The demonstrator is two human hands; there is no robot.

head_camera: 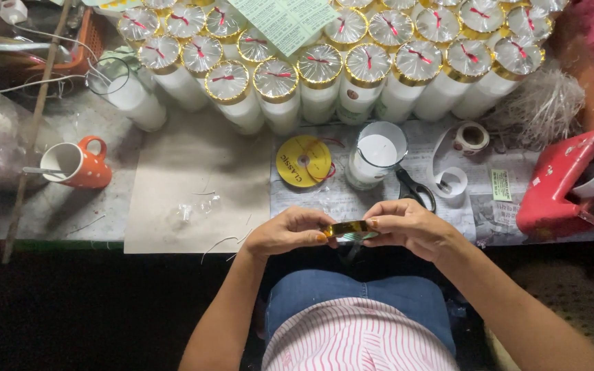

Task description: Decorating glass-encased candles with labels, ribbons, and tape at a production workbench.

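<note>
My left hand and my right hand meet over the table's front edge. Between their fingertips they pinch a short shiny gold strip, held level. Just beyond my hands stands an open clear jar with a white candle inside. A yellow ribbon spool with a red thread lies left of that jar. Black-handled scissors lie right in front of my right hand.
Several wrapped candle jars with gold rims and red ties fill the table's back. An orange mug stands at left, a red tape dispenser at right, white tape rolls nearby, and a paper sheet under scraps.
</note>
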